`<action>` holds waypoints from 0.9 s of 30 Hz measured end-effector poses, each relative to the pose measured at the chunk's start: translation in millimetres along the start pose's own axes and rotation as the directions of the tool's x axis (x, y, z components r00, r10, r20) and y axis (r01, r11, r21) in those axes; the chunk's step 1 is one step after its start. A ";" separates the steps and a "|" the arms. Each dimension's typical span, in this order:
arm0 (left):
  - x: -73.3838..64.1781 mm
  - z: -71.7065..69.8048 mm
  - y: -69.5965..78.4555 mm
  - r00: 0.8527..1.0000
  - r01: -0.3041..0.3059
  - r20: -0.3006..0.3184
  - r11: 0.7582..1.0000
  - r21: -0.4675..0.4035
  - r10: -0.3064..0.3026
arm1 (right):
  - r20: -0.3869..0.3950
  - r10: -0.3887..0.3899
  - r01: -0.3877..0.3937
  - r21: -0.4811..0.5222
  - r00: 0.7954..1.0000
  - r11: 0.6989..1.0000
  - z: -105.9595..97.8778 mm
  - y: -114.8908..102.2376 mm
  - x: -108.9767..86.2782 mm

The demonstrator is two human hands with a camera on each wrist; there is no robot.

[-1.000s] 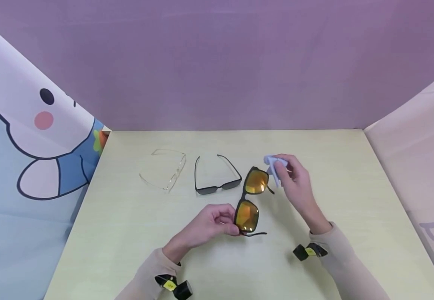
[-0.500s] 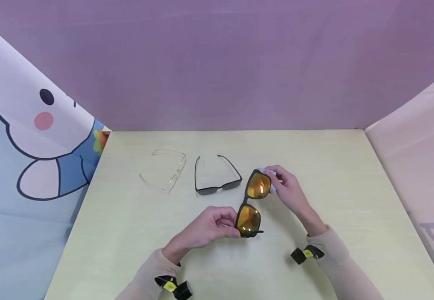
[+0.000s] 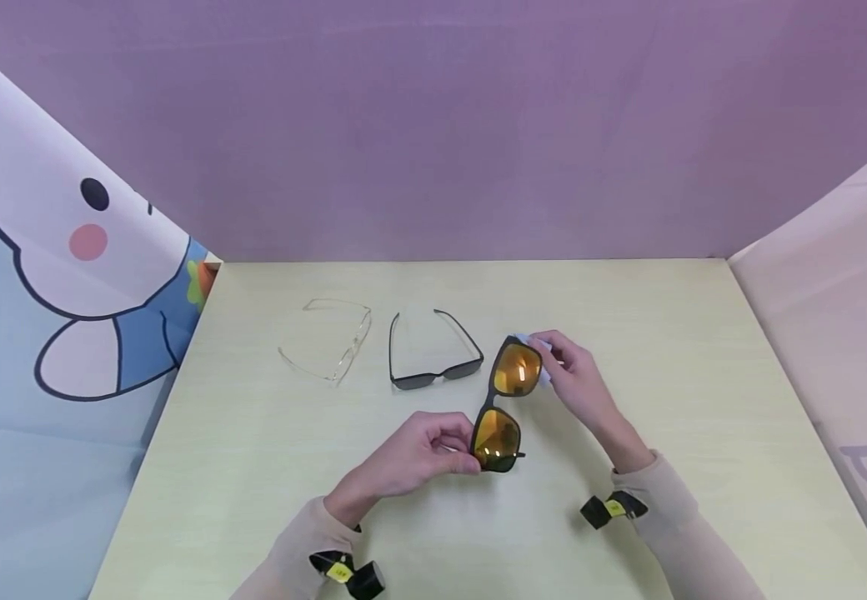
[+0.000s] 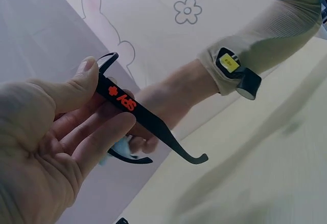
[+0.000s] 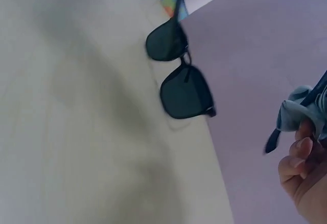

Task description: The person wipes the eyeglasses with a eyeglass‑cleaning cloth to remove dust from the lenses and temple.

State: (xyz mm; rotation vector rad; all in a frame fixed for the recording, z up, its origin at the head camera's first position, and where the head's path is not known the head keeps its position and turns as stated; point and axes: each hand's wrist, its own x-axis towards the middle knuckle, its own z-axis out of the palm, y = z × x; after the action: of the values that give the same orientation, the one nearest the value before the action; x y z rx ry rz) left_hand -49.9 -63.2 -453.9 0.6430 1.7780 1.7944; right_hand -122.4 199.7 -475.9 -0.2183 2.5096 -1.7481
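Note:
My left hand [image 3: 417, 454] pinches a pair of sunglasses [image 3: 518, 370] with orange mirrored lenses and a black frame, at its near corner. In the left wrist view, thumb and fingers hold the near temple [image 4: 156, 126], which bears red lettering. The sunglasses are raised above the table, lenses turned up. My right hand [image 3: 579, 383] grips a light blue cloth [image 5: 294, 114], wrapped about the far temple, whose dark tip [image 5: 272, 141] pokes out below. The far lens partly hides the cloth in the head view.
Black sunglasses [image 3: 414, 382] stand unfolded on the pale table [image 3: 704, 333], just left of the held pair. Further left lie thin clear-framed glasses [image 3: 358, 333]. A purple backdrop [image 3: 433, 133] rises behind the table, with printed fabric [image 3: 126, 283] on the left.
The right hand moved left and closer with the cloth, from beside the far temple to gripping round it. The held sunglasses tilted slightly; the left hand stayed nearly still.

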 end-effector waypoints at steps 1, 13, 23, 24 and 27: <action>-0.2 -0.3 0.1 1.000 -0.002 -0.001 1.000 0.001 0.002 | 0.001 0.006 -0.006 -0.003 1.000 1.000 0.2 1.6 -0.4; 1.3 0.7 -0.8 1.000 -0.002 0.017 1.000 0.000 0.002 | -0.007 -0.064 0.064 0.019 0.998 0.998 0.2 -10.7 1.6; -0.3 -1.4 0.2 1.000 -0.002 -0.004 1.000 0.017 0.002 | 0.059 -0.027 0.031 -0.070 0.998 0.997 0.9 -0.2 3.9; -0.2 -1.5 0.5 1.000 -0.002 -0.003 1.000 0.015 0.002 | 0.059 -0.023 0.028 -0.078 0.998 0.997 0.5 0.3 4.4; 0.1 -1.2 0.3 1.000 -0.005 0.006 1.000 0.003 0.005 | 0.050 -0.025 0.030 -0.089 0.998 0.996 -1.8 -1.4 5.6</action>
State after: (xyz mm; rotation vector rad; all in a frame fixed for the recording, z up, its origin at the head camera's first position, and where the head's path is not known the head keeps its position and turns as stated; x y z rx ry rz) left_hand -50.7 -64.0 -453.6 0.6538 1.7776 1.7917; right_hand -128.1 200.0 -473.9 -0.2987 2.5653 -1.6198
